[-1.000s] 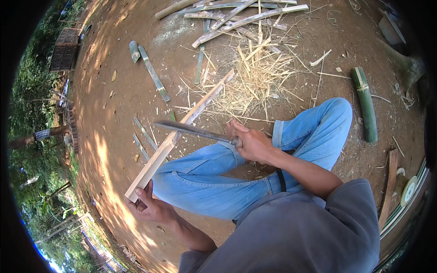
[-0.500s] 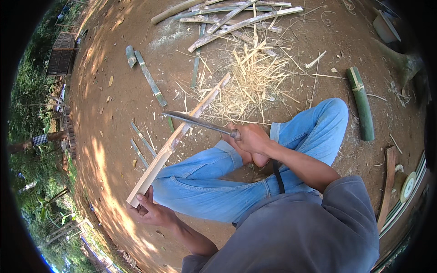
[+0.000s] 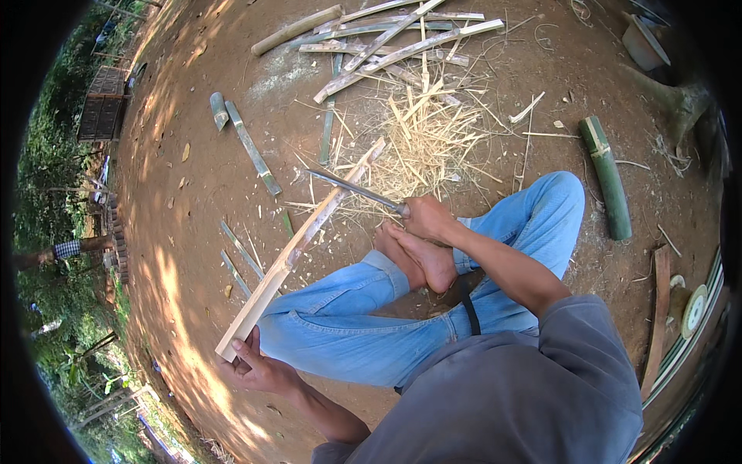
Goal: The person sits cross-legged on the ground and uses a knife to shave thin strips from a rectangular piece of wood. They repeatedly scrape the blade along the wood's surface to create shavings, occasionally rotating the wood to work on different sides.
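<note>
The person sits cross-legged on bare packed earth. The left hand is curled around the near end of a long pale bamboo slat, thumb laid over its square-cut tip. The right hand is clenched tight on the handle of a long knife, whose dull grey blade lies across the slat about two-thirds of the way up. The slat runs diagonally from beside the left knee out toward the heap of shavings, its far end resting among them.

The risks look plain enough. The blade works just beyond a bare foot and the blue denim knees; if the edge skips off a node or the grain lets go suddenly, it could jump toward the foot or the leg. The left hand holds only the very end, so the slat could twist or kick sideways under pressure. Fresh-split bamboo also leaves sharp edges that could cut the palm.

The slat is flat, straight and cream-coloured with a fibrous face. The shavings are thin, straw-yellow and curled. Farther out lie split poles, greyish and long, and toward the right side of the ground a short round green bamboo section, smooth-skinned with a pale ring at one node.
</note>
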`<control>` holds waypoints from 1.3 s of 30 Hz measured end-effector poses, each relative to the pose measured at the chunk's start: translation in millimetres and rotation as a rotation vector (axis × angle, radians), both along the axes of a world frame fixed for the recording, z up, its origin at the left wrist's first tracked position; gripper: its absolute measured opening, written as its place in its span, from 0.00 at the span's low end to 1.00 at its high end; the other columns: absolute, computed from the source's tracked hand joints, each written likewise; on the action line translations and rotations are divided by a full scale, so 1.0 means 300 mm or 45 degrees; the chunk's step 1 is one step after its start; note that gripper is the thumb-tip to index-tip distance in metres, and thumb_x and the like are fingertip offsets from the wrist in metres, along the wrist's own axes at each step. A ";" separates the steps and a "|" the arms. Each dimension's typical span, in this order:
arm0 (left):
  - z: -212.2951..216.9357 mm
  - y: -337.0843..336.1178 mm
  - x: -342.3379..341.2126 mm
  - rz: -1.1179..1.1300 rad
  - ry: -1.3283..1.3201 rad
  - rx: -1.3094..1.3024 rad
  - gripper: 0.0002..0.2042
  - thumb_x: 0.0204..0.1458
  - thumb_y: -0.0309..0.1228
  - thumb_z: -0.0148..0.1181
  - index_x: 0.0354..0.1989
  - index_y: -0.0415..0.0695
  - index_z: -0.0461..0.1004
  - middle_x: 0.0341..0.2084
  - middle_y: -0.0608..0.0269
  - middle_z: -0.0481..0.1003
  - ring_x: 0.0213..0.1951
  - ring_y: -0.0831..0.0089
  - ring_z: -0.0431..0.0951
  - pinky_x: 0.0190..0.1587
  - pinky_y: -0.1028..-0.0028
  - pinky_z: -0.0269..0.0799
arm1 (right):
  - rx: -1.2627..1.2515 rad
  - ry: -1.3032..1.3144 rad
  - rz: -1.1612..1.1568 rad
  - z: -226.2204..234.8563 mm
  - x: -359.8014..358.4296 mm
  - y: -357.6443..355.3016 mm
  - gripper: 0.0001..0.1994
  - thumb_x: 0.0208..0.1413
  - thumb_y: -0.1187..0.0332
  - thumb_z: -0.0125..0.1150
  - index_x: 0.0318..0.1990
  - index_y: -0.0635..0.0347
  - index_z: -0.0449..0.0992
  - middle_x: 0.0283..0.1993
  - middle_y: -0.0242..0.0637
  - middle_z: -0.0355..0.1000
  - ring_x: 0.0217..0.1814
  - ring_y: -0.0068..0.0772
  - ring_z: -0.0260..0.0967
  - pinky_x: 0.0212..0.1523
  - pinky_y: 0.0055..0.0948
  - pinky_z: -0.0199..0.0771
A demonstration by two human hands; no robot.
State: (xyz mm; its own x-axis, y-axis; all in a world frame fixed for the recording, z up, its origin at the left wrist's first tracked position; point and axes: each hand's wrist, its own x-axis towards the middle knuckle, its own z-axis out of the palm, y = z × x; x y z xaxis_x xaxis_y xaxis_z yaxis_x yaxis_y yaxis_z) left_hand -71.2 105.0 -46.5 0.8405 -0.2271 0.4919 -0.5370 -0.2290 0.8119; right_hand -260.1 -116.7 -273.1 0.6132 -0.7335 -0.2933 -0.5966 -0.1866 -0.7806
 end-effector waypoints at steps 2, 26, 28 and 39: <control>0.005 -0.008 0.004 -0.037 0.062 -0.032 0.18 0.60 0.35 0.56 0.46 0.30 0.64 0.35 0.39 0.74 0.36 0.57 0.81 0.41 0.67 0.84 | -0.044 0.042 -0.072 -0.107 0.005 -0.005 0.12 0.48 0.65 0.57 0.31 0.66 0.77 0.30 0.60 0.74 0.34 0.59 0.75 0.38 0.51 0.74; 0.675 -0.437 0.287 -0.812 -0.098 -0.159 0.13 0.59 0.31 0.57 0.48 0.38 0.69 0.33 0.63 0.76 0.32 0.79 0.79 0.32 0.80 0.78 | -0.228 -0.541 0.190 0.203 0.091 0.031 0.38 0.54 0.48 0.61 0.66 0.61 0.57 0.65 0.58 0.56 0.67 0.60 0.52 0.67 0.47 0.55; 0.776 -0.512 0.288 -0.898 -0.130 -0.139 0.14 0.59 0.32 0.57 0.49 0.38 0.69 0.34 0.64 0.77 0.32 0.80 0.79 0.31 0.81 0.78 | -0.222 -0.587 0.221 0.222 0.145 0.108 0.34 0.57 0.49 0.59 0.64 0.62 0.60 0.63 0.58 0.60 0.66 0.56 0.56 0.65 0.47 0.58; 0.390 -0.605 0.078 -1.069 -0.029 0.197 0.21 0.60 0.33 0.54 0.59 0.36 0.64 0.54 0.50 0.70 0.54 0.63 0.74 0.50 0.68 0.75 | 0.650 -0.940 0.207 0.317 0.056 0.176 0.21 0.67 0.53 0.47 0.35 0.63 0.74 0.22 0.32 0.70 0.25 0.23 0.68 0.37 0.30 0.70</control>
State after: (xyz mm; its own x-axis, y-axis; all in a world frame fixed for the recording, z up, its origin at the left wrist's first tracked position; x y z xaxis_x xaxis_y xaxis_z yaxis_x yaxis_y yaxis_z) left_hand -47.9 -76.4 70.5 0.3537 -0.8365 0.4186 -0.5939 0.1449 0.7914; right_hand -243.3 -64.0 -177.9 0.8587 -0.5100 -0.0507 0.0906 0.2484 -0.9644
